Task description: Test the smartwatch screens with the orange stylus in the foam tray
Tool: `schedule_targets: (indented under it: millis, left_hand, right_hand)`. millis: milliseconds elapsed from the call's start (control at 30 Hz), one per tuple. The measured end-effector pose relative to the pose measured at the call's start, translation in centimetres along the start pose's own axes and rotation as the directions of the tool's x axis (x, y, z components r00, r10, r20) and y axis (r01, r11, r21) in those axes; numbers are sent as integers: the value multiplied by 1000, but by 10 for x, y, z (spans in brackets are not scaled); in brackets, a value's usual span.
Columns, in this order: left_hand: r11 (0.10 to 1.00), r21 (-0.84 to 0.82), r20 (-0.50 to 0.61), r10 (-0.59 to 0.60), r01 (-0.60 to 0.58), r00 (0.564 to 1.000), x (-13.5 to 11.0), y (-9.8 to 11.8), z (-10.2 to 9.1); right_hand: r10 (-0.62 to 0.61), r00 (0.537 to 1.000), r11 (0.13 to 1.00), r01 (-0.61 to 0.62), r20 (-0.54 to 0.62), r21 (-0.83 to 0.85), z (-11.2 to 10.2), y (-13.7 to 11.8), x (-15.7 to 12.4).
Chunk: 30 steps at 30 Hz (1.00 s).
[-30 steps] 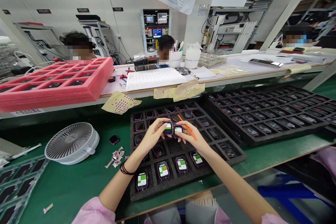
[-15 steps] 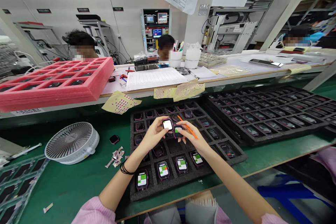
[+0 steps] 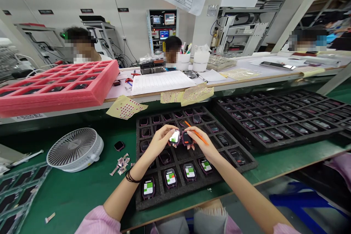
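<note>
Over the black foam tray (image 3: 175, 161), my left hand (image 3: 162, 139) grips a smartwatch (image 3: 174, 137) whose screen is lit white with some green. Close beside it, my right hand (image 3: 201, 140) holds a second smartwatch (image 3: 187, 138) with a dark screen and a red-orange patch. An orange pen-like stick (image 3: 196, 133) is also tucked in my right hand, slanting across its fingers. Below the hands, several watches in the tray's front row, such as one watch (image 3: 189, 171), show white and green screens. Watches with dark screens sit in the farther compartments.
A second foam tray (image 3: 263, 150) full of watches lies to the right. Left of the hands are a grey fan (image 3: 75, 148), a loose watch (image 3: 119, 146) and small connector strips (image 3: 120, 164). A pink foam tray (image 3: 105, 87) rests on the raised shelf; people sit beyond it.
The left watch's screen has gone from plain white to white with green; the right one's from green and white to dark with red-orange. Both hands have shifted slightly, the watches a little farther apart.
</note>
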<state>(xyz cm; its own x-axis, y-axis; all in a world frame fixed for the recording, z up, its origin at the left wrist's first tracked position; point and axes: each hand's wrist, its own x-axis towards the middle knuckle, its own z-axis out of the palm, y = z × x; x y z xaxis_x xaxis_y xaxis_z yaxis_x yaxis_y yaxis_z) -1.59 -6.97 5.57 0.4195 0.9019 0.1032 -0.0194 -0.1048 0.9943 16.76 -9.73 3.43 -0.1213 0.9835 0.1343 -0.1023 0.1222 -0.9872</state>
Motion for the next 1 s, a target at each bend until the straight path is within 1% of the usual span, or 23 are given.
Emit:
schedule_targets:
  millis: [133, 367, 567, 733, 900, 1000]
  left_hand:
    - [1000, -9, 4, 5, -5, 1000, 0, -3, 0]
    - [997, 32, 11, 63, -63, 998, -1, -1, 0]
    - [999, 23, -4, 37, -37, 999, -1, -1, 1]
    - [1000, 28, -48, 14, -13, 999, 0, -1, 2]
    - [998, 66, -56, 14, -10, 998, 1, 1, 2]
    - [998, 62, -54, 15, -12, 998, 0, 2, 2]
  right_hand:
    - [-32, 999, 999, 32, 36, 15, 0, 3, 1]
    - [-44, 996, 999, 43, 74, 6, -1, 10, 2]
    - [-42, 999, 999, 42, 35, -13, -1, 8, 2]
    - [2, 1000, 1000, -3, -8, -17, -1, 3, 0]
    - [32, 998, 999, -32, -50, 0, -1, 0, -1]
    - [34, 998, 999, -34, -50, 1, -1, 1, -1]
